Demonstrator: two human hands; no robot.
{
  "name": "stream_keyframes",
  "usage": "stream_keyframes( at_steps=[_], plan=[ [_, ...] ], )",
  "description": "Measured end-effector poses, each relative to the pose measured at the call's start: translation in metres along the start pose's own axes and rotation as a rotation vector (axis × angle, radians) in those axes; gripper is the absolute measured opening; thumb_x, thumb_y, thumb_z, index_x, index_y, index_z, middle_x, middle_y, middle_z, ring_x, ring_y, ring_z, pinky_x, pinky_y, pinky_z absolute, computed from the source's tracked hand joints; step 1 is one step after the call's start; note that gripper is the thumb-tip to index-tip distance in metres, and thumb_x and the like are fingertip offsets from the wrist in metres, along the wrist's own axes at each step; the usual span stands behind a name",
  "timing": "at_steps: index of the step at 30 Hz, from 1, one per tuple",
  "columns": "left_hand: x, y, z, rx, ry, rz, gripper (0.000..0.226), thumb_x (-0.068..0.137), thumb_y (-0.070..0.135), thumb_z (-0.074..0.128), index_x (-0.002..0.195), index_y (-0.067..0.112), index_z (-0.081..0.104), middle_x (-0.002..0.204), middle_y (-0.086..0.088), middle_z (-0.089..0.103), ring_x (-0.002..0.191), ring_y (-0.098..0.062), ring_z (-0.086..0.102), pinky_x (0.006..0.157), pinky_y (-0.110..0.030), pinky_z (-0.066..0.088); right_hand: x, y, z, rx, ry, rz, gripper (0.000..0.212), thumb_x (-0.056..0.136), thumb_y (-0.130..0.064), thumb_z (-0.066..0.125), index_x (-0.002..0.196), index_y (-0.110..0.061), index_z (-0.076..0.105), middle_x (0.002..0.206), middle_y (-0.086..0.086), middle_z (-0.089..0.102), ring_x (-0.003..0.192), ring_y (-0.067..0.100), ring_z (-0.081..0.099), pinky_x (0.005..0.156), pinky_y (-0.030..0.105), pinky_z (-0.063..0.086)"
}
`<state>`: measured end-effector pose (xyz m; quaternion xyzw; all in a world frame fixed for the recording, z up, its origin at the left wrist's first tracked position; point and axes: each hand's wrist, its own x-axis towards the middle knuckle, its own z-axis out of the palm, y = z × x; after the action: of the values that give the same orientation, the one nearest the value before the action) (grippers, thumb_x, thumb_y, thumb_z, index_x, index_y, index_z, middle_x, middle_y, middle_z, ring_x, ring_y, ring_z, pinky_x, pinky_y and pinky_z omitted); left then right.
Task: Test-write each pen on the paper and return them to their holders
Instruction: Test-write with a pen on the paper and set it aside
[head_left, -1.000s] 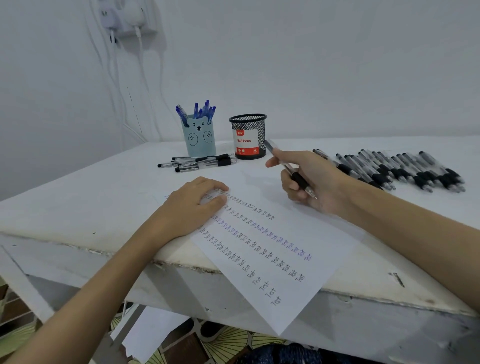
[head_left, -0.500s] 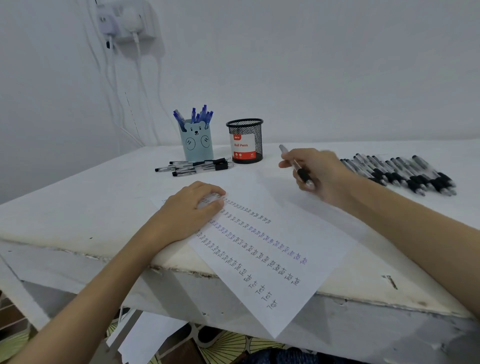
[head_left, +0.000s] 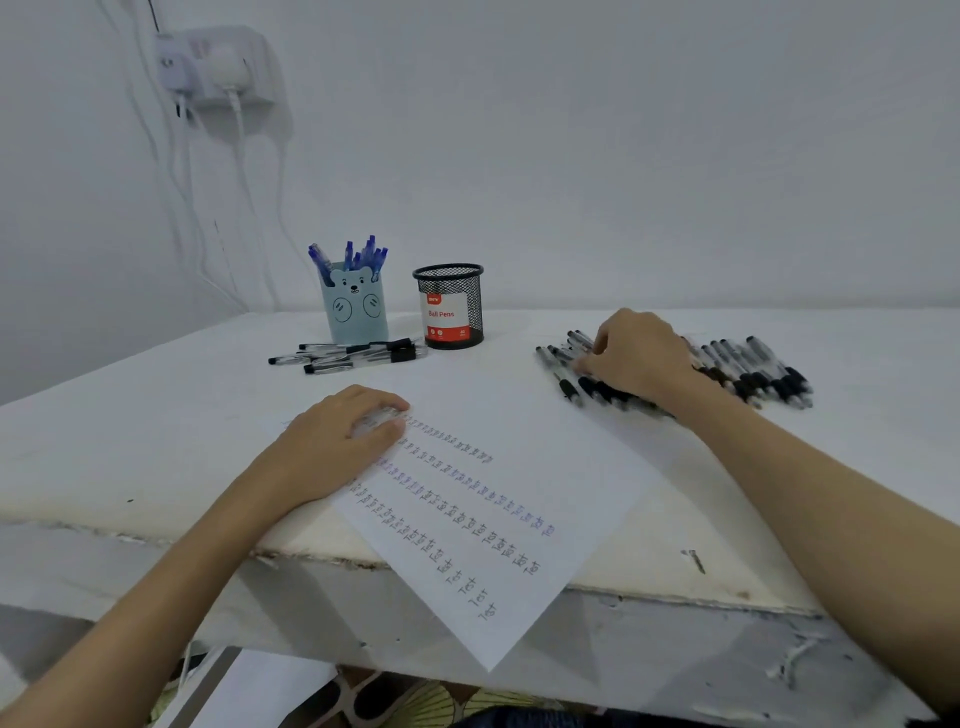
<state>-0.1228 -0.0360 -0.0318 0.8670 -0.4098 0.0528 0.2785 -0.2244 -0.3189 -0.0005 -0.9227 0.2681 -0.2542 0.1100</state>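
Two hands at mid-frame: left hand flat, fingers pressing the paper at lower centre; right hand curled over the black pens at right, grip unclear; blue holder and mesh holder behind.

Paper lies before two holders, loose pens to its right on the table

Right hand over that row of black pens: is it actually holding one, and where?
Cannot tell. The right hand lies on the row of black pens, fingers curled among them, but any grip is hidden. The left hand presses the paper flat.
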Motion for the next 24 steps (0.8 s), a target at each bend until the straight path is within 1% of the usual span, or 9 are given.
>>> stream_keyframes(
  at_steps=[4, 7, 11, 13, 15, 18, 20, 22, 24],
  plan=[
    [0.000, 0.000, 0.001, -0.004, -0.004, -0.001, 0.028, 0.095, 0.037, 0.047, 0.121, 0.031, 0.056, 0.127, 0.011, 0.052, 0.117, -0.008, 0.046, 0.101, -0.029, 0.034, -0.003, -0.002, -0.001, -0.009, 0.032, 0.004, 0.032, 0.081, -0.030, 0.069, 0.093, -0.001, 0.065, 0.086, 0.014, 0.068, 0.082, 0.030, 0.063, 0.062, 0.029, 0.045],
    [0.000, 0.000, 0.001, -0.023, 0.003, -0.002, 0.027, 0.095, 0.037, 0.048, 0.121, 0.032, 0.056, 0.128, 0.011, 0.052, 0.118, -0.008, 0.046, 0.103, -0.029, 0.034, -0.005, -0.006, -0.005, -0.004, 0.068, 0.008, 0.023, 0.081, -0.024, 0.066, 0.091, -0.004, 0.067, 0.085, 0.012, 0.069, 0.082, 0.030, 0.063, 0.061, 0.028, 0.042],
    [-0.002, 0.000, -0.006, -0.087, 0.074, 0.050, 0.023, 0.093, 0.037, 0.051, 0.115, 0.042, 0.053, 0.128, 0.018, 0.051, 0.119, -0.002, 0.044, 0.099, -0.024, 0.032, -0.004, -0.024, -0.014, -0.013, 0.167, -0.046, 0.019, 0.086, -0.024, 0.057, 0.088, -0.007, 0.066, 0.079, 0.008, 0.063, 0.073, 0.027, 0.053, 0.060, 0.027, 0.034],
    [-0.003, -0.005, -0.014, -0.083, 0.074, 0.035, 0.021, 0.093, 0.039, 0.050, 0.114, 0.043, 0.053, 0.127, 0.020, 0.050, 0.118, 0.000, 0.042, 0.098, -0.023, 0.031, 0.002, -0.042, -0.019, -0.007, 0.167, -0.099, 0.020, 0.085, -0.024, 0.055, 0.088, -0.007, 0.066, 0.078, 0.008, 0.063, 0.074, 0.029, 0.053, 0.061, 0.027, 0.034],
    [-0.003, -0.016, -0.024, -0.082, 0.068, 0.008, 0.020, 0.093, 0.038, 0.050, 0.113, 0.041, 0.055, 0.126, 0.021, 0.050, 0.117, 0.000, 0.043, 0.095, -0.021, 0.032, 0.011, -0.067, -0.023, -0.016, 0.121, -0.184, 0.020, 0.085, -0.024, 0.056, 0.089, -0.008, 0.066, 0.083, 0.009, 0.064, 0.079, 0.029, 0.055, 0.065, 0.027, 0.035],
    [-0.003, -0.041, -0.038, -0.090, 0.083, -0.040, 0.018, 0.093, 0.035, 0.052, 0.110, 0.039, 0.057, 0.121, 0.022, 0.053, 0.115, 0.001, 0.045, 0.090, -0.017, 0.031, 0.024, -0.110, -0.018, -0.145, 0.027, -0.381, 0.021, 0.086, -0.024, 0.054, 0.097, -0.011, 0.066, 0.093, 0.010, 0.064, 0.085, 0.029, 0.055, 0.068, 0.028, 0.039],
    [-0.002, -0.058, -0.041, -0.058, 0.085, -0.056, 0.017, 0.092, 0.035, 0.054, 0.108, 0.040, 0.057, 0.119, 0.021, 0.055, 0.114, 0.000, 0.048, 0.093, -0.020, 0.034, 0.031, -0.136, -0.005, -0.233, -0.072, -0.498, 0.024, 0.087, -0.020, 0.050, 0.103, -0.010, 0.066, 0.102, 0.010, 0.064, 0.093, 0.030, 0.058, 0.073, 0.029, 0.044],
    [0.000, -0.071, -0.039, -0.039, 0.065, -0.070, 0.016, 0.092, 0.036, 0.055, 0.108, 0.039, 0.057, 0.118, 0.020, 0.057, 0.113, 0.000, 0.050, 0.099, -0.023, 0.037, 0.038, -0.160, 0.016, -0.239, -0.217, -0.567, 0.028, 0.088, -0.014, 0.046, 0.107, -0.008, 0.065, 0.109, 0.008, 0.063, 0.100, 0.028, 0.057, 0.079, 0.031, 0.049],
    [0.001, -0.073, -0.036, -0.033, 0.059, -0.068, 0.022, 0.090, 0.045, 0.053, 0.110, 0.037, 0.059, 0.117, 0.021, 0.057, 0.112, 0.001, 0.051, 0.101, -0.024, 0.037, 0.038, -0.176, 0.035, -0.228, -0.320, -0.601, 0.032, 0.086, -0.008, 0.043, 0.111, -0.007, 0.064, 0.113, 0.010, 0.062, 0.102, 0.027, 0.057, 0.082, 0.034, 0.051]
  ],
)
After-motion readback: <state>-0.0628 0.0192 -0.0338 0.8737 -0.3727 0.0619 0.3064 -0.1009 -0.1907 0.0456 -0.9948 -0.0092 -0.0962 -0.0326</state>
